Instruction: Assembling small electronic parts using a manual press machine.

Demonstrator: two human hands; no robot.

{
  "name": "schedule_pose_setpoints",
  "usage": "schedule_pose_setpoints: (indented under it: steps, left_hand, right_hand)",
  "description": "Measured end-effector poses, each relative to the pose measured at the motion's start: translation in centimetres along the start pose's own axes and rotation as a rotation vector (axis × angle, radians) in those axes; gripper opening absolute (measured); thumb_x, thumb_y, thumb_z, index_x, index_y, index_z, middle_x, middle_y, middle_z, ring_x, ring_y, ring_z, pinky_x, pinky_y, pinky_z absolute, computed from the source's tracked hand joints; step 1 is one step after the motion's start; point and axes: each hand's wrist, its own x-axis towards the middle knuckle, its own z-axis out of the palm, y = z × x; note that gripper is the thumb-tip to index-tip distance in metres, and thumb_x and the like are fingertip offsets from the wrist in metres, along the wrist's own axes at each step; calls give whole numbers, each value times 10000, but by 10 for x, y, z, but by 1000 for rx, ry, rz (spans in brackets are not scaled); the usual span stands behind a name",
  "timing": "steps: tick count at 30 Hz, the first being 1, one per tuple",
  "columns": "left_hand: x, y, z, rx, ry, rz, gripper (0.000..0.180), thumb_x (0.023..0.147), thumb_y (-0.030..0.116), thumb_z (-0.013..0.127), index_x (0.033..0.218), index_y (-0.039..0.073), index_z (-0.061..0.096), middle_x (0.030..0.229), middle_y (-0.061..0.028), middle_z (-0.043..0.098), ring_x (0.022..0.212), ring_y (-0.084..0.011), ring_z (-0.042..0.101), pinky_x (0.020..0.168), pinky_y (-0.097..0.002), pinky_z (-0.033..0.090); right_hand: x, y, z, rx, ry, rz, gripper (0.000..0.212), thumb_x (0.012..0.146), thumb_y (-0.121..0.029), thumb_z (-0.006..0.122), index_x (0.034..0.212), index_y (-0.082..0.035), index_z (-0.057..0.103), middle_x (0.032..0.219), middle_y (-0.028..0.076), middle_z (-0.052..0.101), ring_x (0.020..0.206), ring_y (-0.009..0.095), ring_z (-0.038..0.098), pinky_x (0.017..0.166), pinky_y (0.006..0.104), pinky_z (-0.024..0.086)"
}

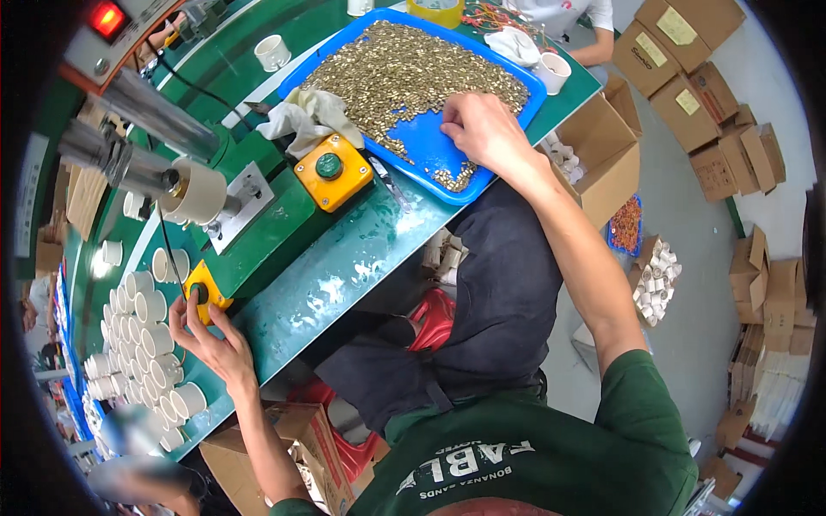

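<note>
My left hand (217, 346) rests with its fingers apart on a yellow button box (209, 292), fingertips at its dark round button; it holds nothing. My right hand (483, 127) is over a blue tray (430, 159) of small brass-coloured metal pieces (404, 69). Its fingers are curled and pressed together, and whatever they may hold is hidden. Between the hands stands a green press (267, 232) with a white cylindrical part (196, 191) under its ram. A second yellow button box (334, 172) with a green button sits beside the tray, a white cloth (308, 119) behind it.
Many white cylindrical parts (142, 335) stand in rows at the left. Cardboard boxes (602, 155) flank my legs, with more along the right wall. A roll of yellow tape (436, 12) and a white cup-shaped part (551, 73) lie beyond the tray, near another person (594, 47).
</note>
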Motion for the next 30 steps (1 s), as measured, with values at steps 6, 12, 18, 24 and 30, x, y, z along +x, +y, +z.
schedule_pose_setpoints:
  steps: [6, 12, 18, 24, 30]
  left_hand:
    - [3, 3, 1, -85, -24, -51, 316, 952, 50, 580, 1268, 46, 583, 1319, -197, 449, 1176, -340, 508, 1007, -408, 415]
    - [3, 3, -4, -78, -43, -54, 380, 890, 29, 642, 1263, 48, 571, 1318, -204, 447, 1170, -354, 485, 993, -418, 418]
    - [1, 3, -3, -46, -24, -25, 375, 876, -20, 634, 1242, 44, 580, 1306, -176, 449, 1121, -307, 518, 936, -379, 472]
    - [2, 8, -5, -80, -32, -67, 386, 867, 2, 655, 1242, 52, 581, 1319, -192, 457, 1165, -346, 495, 980, -414, 440]
    - [5, 7, -5, -111, -8, -37, 419, 813, 55, 728, 1214, 61, 605, 1277, -171, 485, 1152, -337, 492, 976, -429, 403]
  right_hand:
    - [-1, 8, 0, -75, 50, -137, 117, 851, -94, 659, 897, 12, 640, 872, 206, 665, 868, 385, 646, 776, 468, 494]
    - [18, -60, -28, 293, -43, -171, 119, 910, -97, 665, 930, 19, 644, 762, 53, 656, 697, 98, 599, 655, 269, 483]
    - [53, -164, -44, 479, -55, -563, 158, 851, -163, 734, 917, -19, 736, 691, 59, 644, 605, 98, 526, 569, 250, 429]
    - [83, -209, -26, 513, -193, -756, 167, 823, -153, 725, 907, -9, 735, 775, 106, 694, 688, 176, 654, 693, 307, 519]
    - [90, -233, -27, 248, -325, -723, 265, 756, -189, 716, 913, 25, 723, 864, 122, 740, 760, 224, 706, 758, 312, 538]
